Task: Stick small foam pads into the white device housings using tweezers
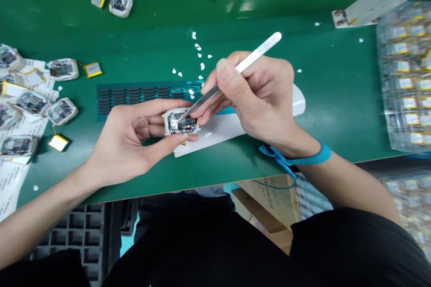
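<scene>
Left hand [126, 144] clamps a circuit-filled housing [183, 126]; the right hand [261, 98] pinches tweezers [257, 54], best kept light and steady.

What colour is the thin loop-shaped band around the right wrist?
The thin wrist band is bright blue; it shows in the head view.

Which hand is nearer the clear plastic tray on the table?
Right. The right hand, holding tweezers, is left of the tray; the left hand, holding a white housing, is farther left.

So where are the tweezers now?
In the head view's centre, the tweezers are in the right hand, tip at the white device in the left hand.
</scene>
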Motion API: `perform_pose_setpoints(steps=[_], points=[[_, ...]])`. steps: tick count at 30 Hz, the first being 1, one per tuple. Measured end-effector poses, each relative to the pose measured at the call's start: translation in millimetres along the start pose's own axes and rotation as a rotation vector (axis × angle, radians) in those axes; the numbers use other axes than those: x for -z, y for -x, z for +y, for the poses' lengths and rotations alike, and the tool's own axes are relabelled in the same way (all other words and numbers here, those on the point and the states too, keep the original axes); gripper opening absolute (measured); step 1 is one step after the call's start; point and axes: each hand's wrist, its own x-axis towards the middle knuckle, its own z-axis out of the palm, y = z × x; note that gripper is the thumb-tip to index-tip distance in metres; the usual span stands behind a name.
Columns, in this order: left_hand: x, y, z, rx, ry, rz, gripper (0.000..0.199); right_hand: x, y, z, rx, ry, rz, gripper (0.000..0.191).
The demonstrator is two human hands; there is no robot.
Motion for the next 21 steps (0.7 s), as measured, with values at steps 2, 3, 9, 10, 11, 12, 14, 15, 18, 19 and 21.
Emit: perform_pose_setpoints(steps=[2, 3, 9, 10, 11, 12, 14, 15, 18, 19, 21], points=[[0.5, 1.2, -0.4, -0.002, -0.022, 0.009, 0.038, -0.4, -0.2, 0.0, 0.012, -0.003, 0.006, 0.021], [0.7, 1.8, -0.7, -0.001, -0.033, 0.013, 0.038, -0.5, -0.3, -0.1, 0.031, -0.006, 0.004, 0.021], [-1.4, 1.5, -0.9, 0.007, -0.043, 0.024, 0.038, -0.9, -0.7, -0.5, 0.004, 0.080, 0.011, 0.022], [-2.3, 1.0, -0.8, 0.006, -0.029, 0.025, 0.038, -0.9, -0.7, 0.1, 0.009, 0.072, 0.007, 0.022], [-3.3, 0.7, -0.7, 0.008, -0.006, 0.032, 0.037, -0.8, -0.8, 0.9, 0.032, 0.047, 0.002, 0.021], [-4.3, 0.5, -0.5, 0.011, 0.021, 0.044, 0.036, -0.9, -0.8, 2.0, 0.058, 0.016, -0.011, 0.021], [-5.6, 0.5, 0.1, 0.028, 0.066, 0.063, 0.034, -1.4, -0.4, 4.3, 0.107, -0.042, -0.031, 0.022], [-5.7, 0.6, 0.6, 0.043, 0.073, 0.069, 0.033, -2.1, 0.0, 5.3, 0.123, -0.055, -0.037, 0.021], [-4.1, 0.7, 2.0, 0.075, 0.065, 0.079, 0.027, -4.6, 1.4, 6.8, 0.159, -0.026, -0.025, 0.018], [-3.0, 0.3, 2.2, 0.075, 0.066, 0.087, 0.024, -5.0, 1.5, 7.0, 0.200, -0.011, -0.007, 0.018], [-0.3, -1.6, 1.4, 0.050, 0.059, 0.122, 0.021, -3.5, 0.1, 7.4, 0.313, 0.020, 0.041, 0.016]])
